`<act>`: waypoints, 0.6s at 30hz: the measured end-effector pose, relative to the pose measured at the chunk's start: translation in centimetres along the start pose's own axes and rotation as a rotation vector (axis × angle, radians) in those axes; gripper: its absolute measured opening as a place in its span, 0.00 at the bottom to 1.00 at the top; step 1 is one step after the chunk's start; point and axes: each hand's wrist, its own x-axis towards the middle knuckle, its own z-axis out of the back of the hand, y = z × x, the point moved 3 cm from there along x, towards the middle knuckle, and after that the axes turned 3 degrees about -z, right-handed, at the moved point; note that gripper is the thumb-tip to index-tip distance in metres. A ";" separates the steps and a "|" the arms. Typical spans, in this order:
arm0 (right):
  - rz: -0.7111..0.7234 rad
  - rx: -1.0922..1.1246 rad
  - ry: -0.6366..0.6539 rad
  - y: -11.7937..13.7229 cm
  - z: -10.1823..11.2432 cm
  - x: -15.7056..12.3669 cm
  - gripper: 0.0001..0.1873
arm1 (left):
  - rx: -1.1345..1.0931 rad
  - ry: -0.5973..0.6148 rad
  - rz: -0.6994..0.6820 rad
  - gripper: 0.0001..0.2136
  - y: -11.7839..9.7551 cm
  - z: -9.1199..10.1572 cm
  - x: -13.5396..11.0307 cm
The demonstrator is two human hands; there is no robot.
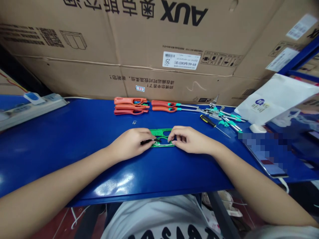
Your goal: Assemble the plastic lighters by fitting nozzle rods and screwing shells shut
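The blue tabletop [74, 132] is offering open room at frame left, its front edge running below centre; the left hand [132, 142] and right hand [190, 140] are meeting the green casing [157, 132] at frame centre, each grip nearly closed, exact hold unclear; careless tugging could be dislodging the white wire [164, 144].

Casing halves [156, 132]: here on table [74, 142], between left hand [132, 142] and right hand [190, 140]!
Lighters [159, 103]: behind, before cardboard [139, 39]!
Screwdriver [208, 120]: out right of lighters!

Cardbd box [139, 39] reads "AUX" upside-down, w/ wht lbl [181, 60] showing "KFR" & "25".
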 end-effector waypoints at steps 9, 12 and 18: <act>0.012 -0.115 -0.009 0.5 -0.7 0.1 0.01 | 0.016 0.020 0.003 0.09 0.3 -0.1 -0.2; 0.026 -0.113 -0.005 0.5 -0.6 0.0 0.02 | 0.014 0.021 0.004 0.09 0.3 -0.1 -0.2; 0.064 -0.111 0.046 0.7 -0.4 -0.4 0.05 | 0.005 0.024 -0.002 0.09 0.2 0.0 -0.1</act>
